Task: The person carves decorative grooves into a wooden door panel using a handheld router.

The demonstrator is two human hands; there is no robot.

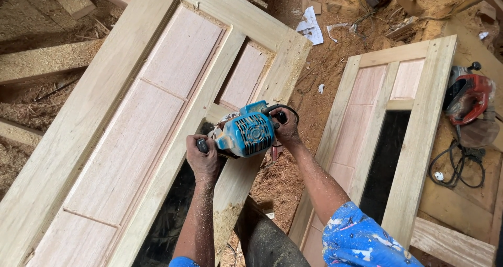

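Both hands, left hand [203, 159] and right hand [285, 126], fingers wrapped tight, grip a blue router [245, 135] (ribbed plastic casing) on a pale door [126, 136]; sawdust floor [325, 62].

Two bare arms seen from above. Left hand [203, 159] and right hand [285, 126] bare, no gloves, no rings or watch seen. Forearms bare, dusted with pale sawdust specks, most on left forearm. Fingers [197, 141] dusty too. Right sleeve [361, 241] short, bright blue cloth with white splashy pattern, ends just above elbow. Left sleeve [183, 262] same blue, only small bit shows at bottom edge. Dark grey trouser leg [267, 241] between arms, smooth cloth.
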